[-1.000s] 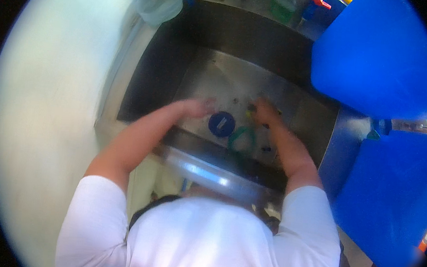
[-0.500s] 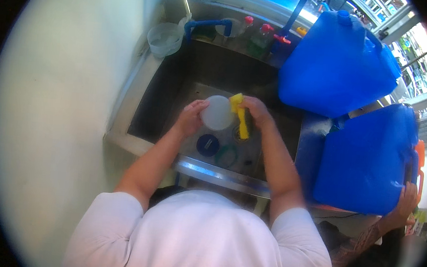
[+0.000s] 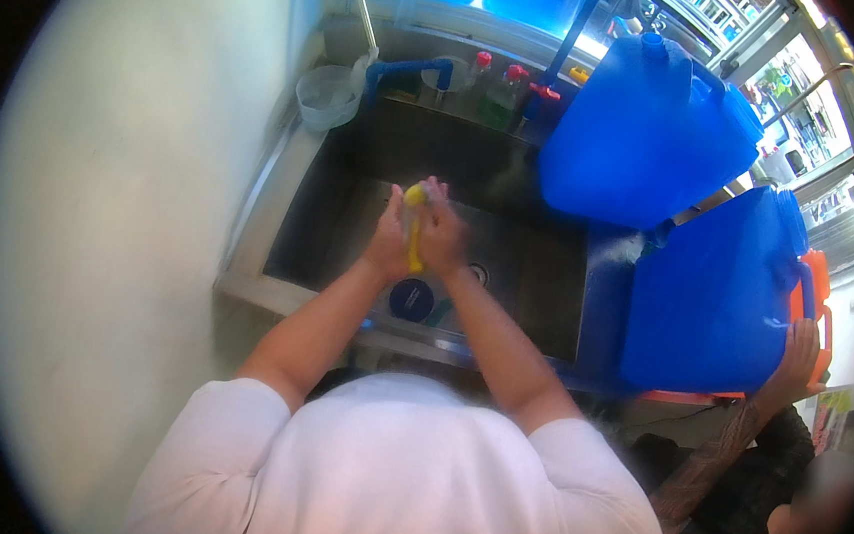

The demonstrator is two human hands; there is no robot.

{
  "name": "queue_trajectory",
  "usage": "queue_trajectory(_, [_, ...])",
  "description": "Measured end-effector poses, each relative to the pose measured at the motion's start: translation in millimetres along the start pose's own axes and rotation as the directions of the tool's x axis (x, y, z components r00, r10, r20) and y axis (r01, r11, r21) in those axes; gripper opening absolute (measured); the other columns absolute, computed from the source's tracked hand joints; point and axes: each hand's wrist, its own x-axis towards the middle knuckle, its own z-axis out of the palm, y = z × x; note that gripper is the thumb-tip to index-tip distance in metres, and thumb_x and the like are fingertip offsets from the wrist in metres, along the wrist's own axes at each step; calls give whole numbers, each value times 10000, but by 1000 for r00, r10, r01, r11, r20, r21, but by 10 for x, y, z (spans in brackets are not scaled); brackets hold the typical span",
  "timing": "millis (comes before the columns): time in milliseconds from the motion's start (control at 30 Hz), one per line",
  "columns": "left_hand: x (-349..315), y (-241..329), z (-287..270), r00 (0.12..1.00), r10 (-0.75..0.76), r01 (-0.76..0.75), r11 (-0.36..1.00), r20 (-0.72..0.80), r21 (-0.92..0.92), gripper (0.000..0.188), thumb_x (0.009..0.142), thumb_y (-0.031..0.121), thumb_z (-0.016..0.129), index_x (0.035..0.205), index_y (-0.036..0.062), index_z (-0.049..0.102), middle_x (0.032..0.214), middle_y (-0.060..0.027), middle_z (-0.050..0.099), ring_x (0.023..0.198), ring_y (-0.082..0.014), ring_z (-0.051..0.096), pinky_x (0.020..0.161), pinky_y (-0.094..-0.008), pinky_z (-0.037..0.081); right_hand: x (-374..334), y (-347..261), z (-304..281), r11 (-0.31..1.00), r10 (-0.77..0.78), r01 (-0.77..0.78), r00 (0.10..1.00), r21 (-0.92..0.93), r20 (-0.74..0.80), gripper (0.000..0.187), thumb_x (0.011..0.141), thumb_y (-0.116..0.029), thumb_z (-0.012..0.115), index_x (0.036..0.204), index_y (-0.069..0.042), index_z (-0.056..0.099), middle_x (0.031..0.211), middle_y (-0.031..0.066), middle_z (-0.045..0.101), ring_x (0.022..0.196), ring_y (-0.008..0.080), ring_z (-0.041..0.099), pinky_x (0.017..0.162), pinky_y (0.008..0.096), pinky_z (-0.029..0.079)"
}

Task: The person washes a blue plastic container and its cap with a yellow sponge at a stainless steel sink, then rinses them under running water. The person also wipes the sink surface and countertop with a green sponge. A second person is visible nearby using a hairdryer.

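Note:
Over the sink point(image 3: 535, 296), my hands are close together. My right hand point(image 3: 441, 236) is closed round a yellow scrubber with a handle point(image 3: 415, 258), its handle pointing down toward me. My left hand point(image 3: 385, 242) is curled on the other side, against a round translucent white lid, now turned on edge and mostly hidden between the hands. Below them on the sink floor lies a round dark blue lid point(image 3: 411, 300). A green ring point(image 3: 439, 314) beside it is mostly covered by my right forearm.
A clear tub point(image 3: 327, 99) stands at the back left corner by a blue pipe tap point(image 3: 413, 66). Bottles with red caps point(image 3: 505, 94) line the back ledge. Two big blue jugs point(image 3: 648, 134) crowd the right side; another person's hand point(image 3: 797, 361) touches the nearer jug point(image 3: 711, 294).
My right hand has moved left with the yellow scrubber, up against my left hand. The translucent lid has tipped from facing up to nearly edge-on.

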Motion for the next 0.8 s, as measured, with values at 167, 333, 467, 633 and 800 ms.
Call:
queue_trajectory(167, [22,-35,-32,964,64,-57,998,-258,33,533,1005,557,368,1333,170,532,1268,-67,600,1183,-250,557,1023,-415,438,-118,-96,137,975,221,-222,975,-12,-35,499,966,-303,546,1413,-97,466,1425,193,492,1255,363,528,1009,457,428])
queue_trajectory(333, [-48,77,-29,985,-100,91,993,-137,-73,525,985,546,433,1348,177,524,1268,-81,596,1168,-271,564,1000,-456,452,-44,-60,334,213,-302,390,898,-896,320,474,1013,-243,430,1425,-10,414,1530,164,357,1432,446,253,1141,486,288])
queue_trajectory(467, [-73,-21,46,972,-150,182,968,-182,173,513,977,515,486,1361,177,517,1267,-93,592,1155,-282,570,985,-466,466,488,331,-253,935,327,-325,945,-143,-12,476,1001,-399,424,1193,3,592,1154,182,651,1030,336,653,855,461,505])
queue_trajectory(633, [116,-62,-28,872,313,66,686,-377,724,518,974,477,523,1342,112,540,1246,-119,596,1109,-270,593,953,-424,491,346,339,-332,494,791,-712,607,498,83,582,994,-527,374,1241,-48,594,1151,170,643,1029,316,643,857,437,497])
queue_trajectory(800, [263,88,-196,722,557,262,328,-410,908,695,894,580,590,1322,33,557,1246,-149,606,1116,-254,604,940,-385,486,110,117,-74,419,742,-544,667,727,71,433,991,-365,516,1244,-16,562,1128,109,607,996,219,616,866,378,501])
